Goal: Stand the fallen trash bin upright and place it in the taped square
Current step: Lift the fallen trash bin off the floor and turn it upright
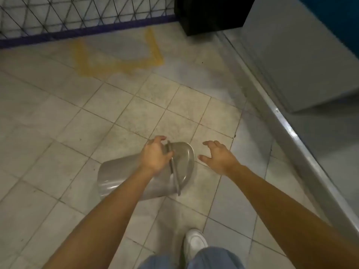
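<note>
A pale tiled floor [58,117] fills the view, with a wire fence [77,14] at the far edge. Just before the fence lies the yellow taped square [116,64], well apart from the grey trash bin [120,177], which lies on its side near the person's feet. The left hand [155,155] holds the bin at its lid rim. The right hand [217,157] is spread wide, just beside the lid, touching nothing. The step seems to be the grasp; next the bin must be tipped upright.

Beige tiled floor [136,105]; wire fence [77,14] behind; black box [211,14]; grey cabinet [303,55] right.
</note>
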Motion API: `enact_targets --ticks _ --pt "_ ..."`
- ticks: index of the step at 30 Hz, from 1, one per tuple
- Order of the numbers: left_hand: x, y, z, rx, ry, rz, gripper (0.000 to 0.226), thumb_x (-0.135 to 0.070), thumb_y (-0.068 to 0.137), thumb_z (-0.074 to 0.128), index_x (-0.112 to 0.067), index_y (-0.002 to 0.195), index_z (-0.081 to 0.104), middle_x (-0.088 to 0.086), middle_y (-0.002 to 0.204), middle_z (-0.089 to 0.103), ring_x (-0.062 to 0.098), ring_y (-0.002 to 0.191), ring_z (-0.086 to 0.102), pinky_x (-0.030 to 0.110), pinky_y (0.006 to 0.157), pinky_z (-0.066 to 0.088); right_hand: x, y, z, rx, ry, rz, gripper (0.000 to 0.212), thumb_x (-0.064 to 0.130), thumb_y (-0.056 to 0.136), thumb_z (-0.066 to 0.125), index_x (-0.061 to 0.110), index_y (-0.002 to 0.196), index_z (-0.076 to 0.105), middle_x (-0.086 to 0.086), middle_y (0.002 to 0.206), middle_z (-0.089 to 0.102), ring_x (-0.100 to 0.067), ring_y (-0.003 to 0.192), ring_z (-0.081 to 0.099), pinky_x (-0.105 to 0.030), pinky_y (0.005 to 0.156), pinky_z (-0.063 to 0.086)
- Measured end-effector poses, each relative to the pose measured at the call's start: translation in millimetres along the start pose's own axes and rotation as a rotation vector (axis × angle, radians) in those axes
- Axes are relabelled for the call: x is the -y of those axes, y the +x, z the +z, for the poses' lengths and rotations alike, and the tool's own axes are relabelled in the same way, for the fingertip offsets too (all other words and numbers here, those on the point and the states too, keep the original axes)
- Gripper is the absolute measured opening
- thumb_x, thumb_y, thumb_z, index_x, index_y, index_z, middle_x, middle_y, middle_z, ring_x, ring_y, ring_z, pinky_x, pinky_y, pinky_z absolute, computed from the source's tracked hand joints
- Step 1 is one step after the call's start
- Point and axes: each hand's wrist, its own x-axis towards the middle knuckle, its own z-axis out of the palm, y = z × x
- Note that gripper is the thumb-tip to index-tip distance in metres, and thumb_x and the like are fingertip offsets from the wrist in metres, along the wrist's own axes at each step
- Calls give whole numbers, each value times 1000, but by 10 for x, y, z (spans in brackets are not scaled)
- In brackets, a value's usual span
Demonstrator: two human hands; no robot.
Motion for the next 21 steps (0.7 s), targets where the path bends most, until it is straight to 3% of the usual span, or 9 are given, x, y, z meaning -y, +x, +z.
enact_targets --ticks 9,11,16,21 --pt "330 279 591 38 56 -6 62 -31 76 73 -8 127 48 15 121 57 28 109 55 32 88 44 -168 502 692 53 158 62 67 45 88 50 16 143 27 -10 146 35 -28 130 38 -34 103 31" --pt "329 317 640 50 72 -16 60 -30 75 72 -6 126 49 15 118 59 29 108 55 31 85 44 -161 564 753 66 173 57 65 45 88 50 15 142 29 -11 144 39 -27 128 41 -32 101 32" --pt "306 305 682 10 -35 -33 44 -22 73 69 -9 113 56 6 93 66 22 89 59 19 59 36 -135 613 823 56 221 55 64 41 87 54 13 140 32 -13 138 46 -28 123 46 -34 99 37" --pt "291 223 652 -35 -176 -75 52 -18 72 71 -10 121 55 5 86 66 15 78 55 19 63 39 -102 583 808 34 201 28 60 37 89 53 11 140 33 -13 138 47 -29 122 47 -31 95 37"
